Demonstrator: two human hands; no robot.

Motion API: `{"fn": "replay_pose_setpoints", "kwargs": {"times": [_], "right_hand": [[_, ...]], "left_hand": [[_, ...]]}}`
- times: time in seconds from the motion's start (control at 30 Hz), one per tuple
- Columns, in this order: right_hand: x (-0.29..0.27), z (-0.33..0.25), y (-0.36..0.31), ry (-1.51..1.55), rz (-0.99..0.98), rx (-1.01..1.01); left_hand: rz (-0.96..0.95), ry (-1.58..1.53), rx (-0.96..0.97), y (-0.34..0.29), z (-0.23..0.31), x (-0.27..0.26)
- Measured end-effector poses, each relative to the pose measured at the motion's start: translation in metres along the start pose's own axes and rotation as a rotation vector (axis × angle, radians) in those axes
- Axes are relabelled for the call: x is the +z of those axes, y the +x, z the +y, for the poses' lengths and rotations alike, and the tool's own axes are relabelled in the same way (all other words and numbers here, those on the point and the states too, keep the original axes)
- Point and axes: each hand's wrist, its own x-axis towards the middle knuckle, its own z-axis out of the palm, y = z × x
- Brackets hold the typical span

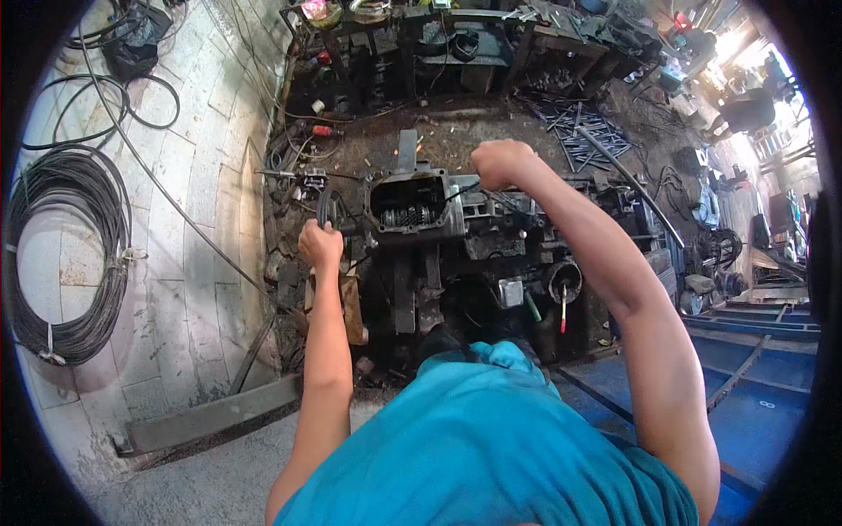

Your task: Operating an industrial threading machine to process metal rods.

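A gearbox housing point(460, 216) with an open top lies in front of me, and a row of metal gears point(408, 216) shows inside it. To its left, my left hand point(321, 245) is closed on the near edge of a dark wheel point(324, 208), seen nearly edge-on. My right hand point(503, 164) makes a fist up and to the right of the opening. A thin dark rod point(462, 191) runs from under this fist toward the housing's right rim. Its far end is hard to make out against the dark metal.
Coiled black cable point(114, 237) hangs on the pale wall at left. Metal rods point(583, 131) lie heaped at the far right, with a long bar point(633, 186) slanting nearby. A brush with a red tip point(563, 311) stands in a round can point(561, 279). A cluttered bench point(474, 57) spans the back.
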Motion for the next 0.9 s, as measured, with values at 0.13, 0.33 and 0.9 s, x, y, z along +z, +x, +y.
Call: {"fn": "replay_pose_setpoints", "kwargs": {"times": [0.13,0.33,0.9], "right_hand": [[0.005,0.014,-0.007,0.028,-0.041,0.016],[-0.017,0.047,-0.072,-0.009,0.197,0.097],[0.331,0.265,-0.249,1.262,0.372,0.169]], "left_hand": [[0.002,-0.047,0.022,-0.002,-0.008,-0.001],[0.306,-0.242,0.278,-0.118,0.000,0.020],[-1.060,-1.140,-0.893,-0.432,0.118,0.334]]}}
